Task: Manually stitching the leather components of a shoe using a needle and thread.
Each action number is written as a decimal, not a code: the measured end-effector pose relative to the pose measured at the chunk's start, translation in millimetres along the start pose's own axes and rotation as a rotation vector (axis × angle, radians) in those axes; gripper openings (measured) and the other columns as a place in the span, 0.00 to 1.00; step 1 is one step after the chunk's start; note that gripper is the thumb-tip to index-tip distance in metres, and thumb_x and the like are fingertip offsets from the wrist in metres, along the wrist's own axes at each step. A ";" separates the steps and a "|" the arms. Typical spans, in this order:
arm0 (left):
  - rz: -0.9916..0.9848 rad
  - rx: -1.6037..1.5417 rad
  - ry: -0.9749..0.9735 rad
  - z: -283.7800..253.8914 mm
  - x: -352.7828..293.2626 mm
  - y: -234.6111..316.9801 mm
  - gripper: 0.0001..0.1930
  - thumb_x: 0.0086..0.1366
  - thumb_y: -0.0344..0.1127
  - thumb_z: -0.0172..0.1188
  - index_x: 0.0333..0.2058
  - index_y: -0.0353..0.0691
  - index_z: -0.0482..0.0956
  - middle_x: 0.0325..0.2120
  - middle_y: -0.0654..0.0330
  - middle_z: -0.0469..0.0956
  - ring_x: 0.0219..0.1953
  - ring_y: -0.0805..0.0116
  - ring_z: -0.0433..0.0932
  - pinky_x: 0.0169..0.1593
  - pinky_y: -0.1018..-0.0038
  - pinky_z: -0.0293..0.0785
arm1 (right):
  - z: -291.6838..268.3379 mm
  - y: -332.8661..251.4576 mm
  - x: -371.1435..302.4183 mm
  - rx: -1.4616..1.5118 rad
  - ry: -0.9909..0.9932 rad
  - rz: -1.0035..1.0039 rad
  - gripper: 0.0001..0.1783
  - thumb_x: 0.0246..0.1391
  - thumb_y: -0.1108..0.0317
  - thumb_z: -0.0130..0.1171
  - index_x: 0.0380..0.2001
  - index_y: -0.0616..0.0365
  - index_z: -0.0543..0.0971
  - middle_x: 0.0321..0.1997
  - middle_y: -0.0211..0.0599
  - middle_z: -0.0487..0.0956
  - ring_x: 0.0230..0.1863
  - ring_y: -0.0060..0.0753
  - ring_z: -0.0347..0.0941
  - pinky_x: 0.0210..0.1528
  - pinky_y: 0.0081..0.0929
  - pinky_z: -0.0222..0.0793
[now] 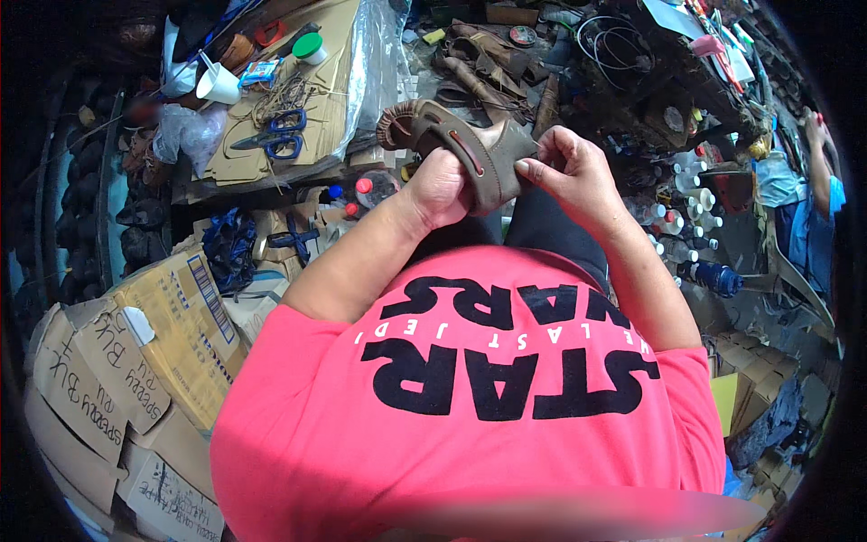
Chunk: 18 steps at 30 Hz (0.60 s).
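Observation:
A brown leather shoe upper (492, 172) with a reddish-brown lace threaded along its side is held up in front of my lap. Its gathered toe end points to the upper left. My left hand (441, 188) is closed on it, with the fingers partly hidden inside the opening. At the upper's right edge my right hand (571, 172) is closed in a pinch, thumb against the leather. Whatever lies between those fingertips is too small to make out.
Blue-handled scissors (282, 135), a white cup (218, 84) and a green-lidded jar (309, 49) lie on cardboard at the upper left. Leather scraps (488, 68) cover the far bench. Several bottles (691, 203) stand at right, near another person's arm (820, 163). Cardboard boxes (172, 334) are stacked left.

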State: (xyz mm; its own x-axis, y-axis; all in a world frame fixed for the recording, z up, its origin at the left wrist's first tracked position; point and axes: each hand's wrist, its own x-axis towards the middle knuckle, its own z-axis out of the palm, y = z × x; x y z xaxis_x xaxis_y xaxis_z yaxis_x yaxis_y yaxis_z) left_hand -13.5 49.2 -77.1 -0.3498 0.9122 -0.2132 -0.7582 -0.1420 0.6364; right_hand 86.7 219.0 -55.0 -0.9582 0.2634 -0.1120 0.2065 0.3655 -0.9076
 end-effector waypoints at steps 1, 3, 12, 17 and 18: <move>0.010 -0.051 -0.001 0.6 -1.1 1.1 0.22 0.69 0.46 0.44 0.53 0.35 0.66 0.46 0.58 0.74 0.45 0.70 0.75 0.50 0.73 0.71 | 0.4 -1.0 0.7 0.013 -0.029 -0.008 0.14 0.48 0.66 0.67 0.25 0.60 0.71 0.20 0.21 0.70 0.24 0.12 0.62 0.26 0.17 0.61; 0.026 -0.019 -0.006 0.3 -2.7 4.3 0.22 0.69 0.46 0.45 0.52 0.34 0.67 0.45 0.58 0.74 0.45 0.71 0.75 0.50 0.73 0.72 | -1.4 -3.2 1.9 0.156 -0.065 -0.013 0.14 0.48 0.66 0.67 0.25 0.60 0.71 0.21 0.21 0.70 0.25 0.12 0.62 0.27 0.17 0.61; 0.138 0.267 0.076 4.2 -8.2 9.4 0.20 0.68 0.39 0.49 0.54 0.32 0.67 0.48 0.59 0.74 0.47 0.71 0.75 0.52 0.72 0.72 | -23.7 -2.3 -9.9 0.586 -0.302 0.051 0.10 0.52 0.67 0.64 0.30 0.57 0.72 0.30 0.20 0.72 0.35 0.12 0.65 0.40 0.14 0.61; 0.169 0.179 0.051 18.5 4.9 5.3 0.16 0.69 0.41 0.49 0.50 0.38 0.72 0.41 0.65 0.75 0.41 0.79 0.74 0.45 0.78 0.72 | -27.9 -8.9 -11.2 0.582 -0.277 0.165 0.16 0.52 0.59 0.64 0.37 0.58 0.75 0.31 0.19 0.73 0.33 0.12 0.63 0.37 0.13 0.59; 0.206 0.221 0.035 19.6 6.6 5.2 0.16 0.69 0.41 0.49 0.50 0.38 0.72 0.41 0.65 0.75 0.41 0.79 0.74 0.45 0.78 0.72 | -28.8 -10.2 -12.6 0.598 -0.270 0.138 0.17 0.51 0.57 0.64 0.38 0.57 0.76 0.30 0.18 0.73 0.31 0.11 0.62 0.34 0.12 0.58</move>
State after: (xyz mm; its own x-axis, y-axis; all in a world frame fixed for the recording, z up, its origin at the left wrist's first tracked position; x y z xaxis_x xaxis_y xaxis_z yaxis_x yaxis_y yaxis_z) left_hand -8.9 62.0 -60.6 -0.5055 0.8585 -0.0864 -0.5328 -0.2318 0.8138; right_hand 102.4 237.6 -32.7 -0.9627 0.0110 -0.2702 0.2602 -0.2342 -0.9367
